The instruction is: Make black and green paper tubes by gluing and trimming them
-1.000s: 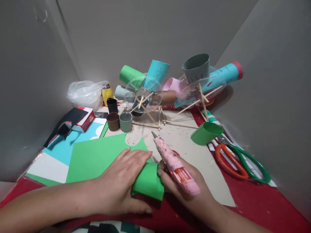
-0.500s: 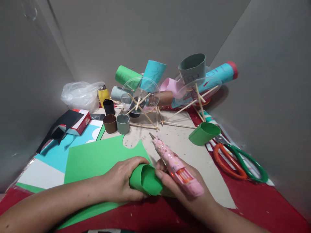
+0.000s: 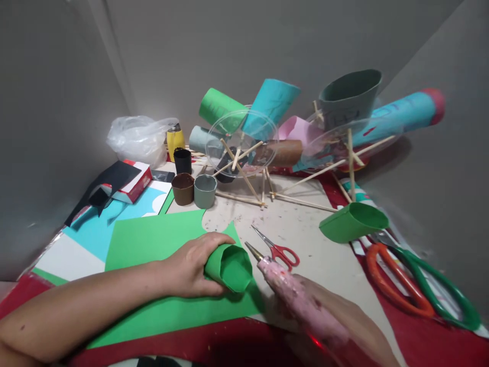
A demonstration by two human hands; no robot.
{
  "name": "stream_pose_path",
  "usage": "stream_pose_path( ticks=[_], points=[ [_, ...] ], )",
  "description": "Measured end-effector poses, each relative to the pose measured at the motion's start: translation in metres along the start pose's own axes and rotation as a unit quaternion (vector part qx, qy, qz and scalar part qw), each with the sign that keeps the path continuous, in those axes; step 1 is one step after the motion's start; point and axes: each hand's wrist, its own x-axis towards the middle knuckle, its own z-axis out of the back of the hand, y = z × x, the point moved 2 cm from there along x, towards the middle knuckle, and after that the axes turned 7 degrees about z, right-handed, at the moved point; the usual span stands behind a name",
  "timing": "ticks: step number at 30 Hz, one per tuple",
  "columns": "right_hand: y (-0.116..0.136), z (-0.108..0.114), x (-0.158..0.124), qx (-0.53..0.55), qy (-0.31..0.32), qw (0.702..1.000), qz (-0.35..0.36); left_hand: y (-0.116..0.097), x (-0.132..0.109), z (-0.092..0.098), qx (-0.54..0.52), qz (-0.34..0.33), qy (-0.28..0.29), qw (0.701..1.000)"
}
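Observation:
A green paper cup (image 3: 237, 269) lies tilted in my left hand (image 3: 187, 267), its open end turned to the right. The fingers of that hand curl around the cup's left side, above a green paper sheet (image 3: 153, 239). My right hand (image 3: 338, 308) holds a pink glue gun (image 3: 292, 293), blurred by motion. Its metal tip points up and left, just right of the cup and apart from it. A red light glows on the gun. Small red-handled scissors (image 3: 283, 253) lie just beyond the tip.
Stick-and-disc wheels (image 3: 242, 145) carrying coloured paper tubes stand behind. Small brown (image 3: 183, 189) and grey (image 3: 205, 192) paper cups sit before them. Another green cup (image 3: 355, 223) and large orange-and-green scissors (image 3: 401, 285) lie right. A plastic bag (image 3: 133, 140) rests back left.
My right hand has drawn away from the green cup, down and right, with the glue gun. The small red scissors now show. The view has shifted, so background things appear further right.

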Motion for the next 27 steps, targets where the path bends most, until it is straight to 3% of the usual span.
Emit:
stream_pose_path(
  ticks=[8, 16, 27],
  points=[
    [-0.009, -0.015, -0.01, -0.014, 0.029, 0.995, 0.099, 0.002, -0.002, -0.004, 0.042, -0.064, -0.024, 0.997],
    [-0.017, -0.016, -0.006, -0.044, 0.073, 0.979, 0.187, 0.0, -0.003, -0.003, 0.07, -0.108, -0.054, 0.99],
    [-0.018, -0.025, -0.015, -0.082, 0.047, 0.987, 0.129, 0.002, -0.004, -0.006, 0.076, -0.11, -0.053, 0.99]
  ],
)
